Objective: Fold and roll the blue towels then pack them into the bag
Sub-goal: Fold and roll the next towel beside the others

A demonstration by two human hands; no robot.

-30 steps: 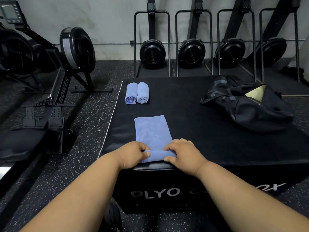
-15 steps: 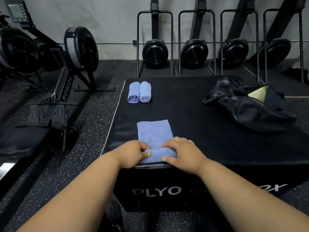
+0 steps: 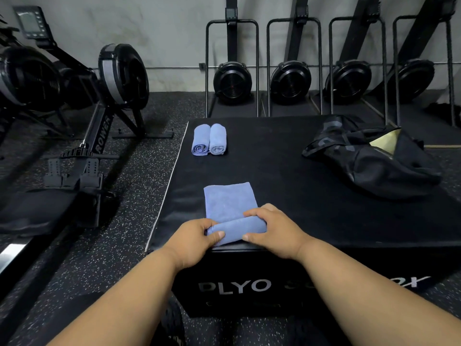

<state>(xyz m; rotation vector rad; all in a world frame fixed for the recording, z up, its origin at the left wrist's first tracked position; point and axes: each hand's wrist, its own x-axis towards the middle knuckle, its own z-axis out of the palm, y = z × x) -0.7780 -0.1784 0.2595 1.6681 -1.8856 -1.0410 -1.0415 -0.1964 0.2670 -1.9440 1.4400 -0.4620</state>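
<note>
Rolling a third blue towel point(image 3: 230, 208) atop the plyo box point(image 3: 287, 171): both hands point(image 3: 197, 236) point(image 3: 274, 229), fingers clamped on a roll now thicker than a second ago; bag point(image 3: 374, 158) waiting beyond.

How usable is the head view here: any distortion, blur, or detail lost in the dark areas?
Head view: wide-angle bending bows the rack uprights near the edges; lighting dim and even, no glare; black bag nearly merges with the black plyo box; blue towel and both hands, left, right, are sharp.

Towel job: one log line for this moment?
step: rolling | both hands grip towel | two rolls done | bag open, unpacked
</note>
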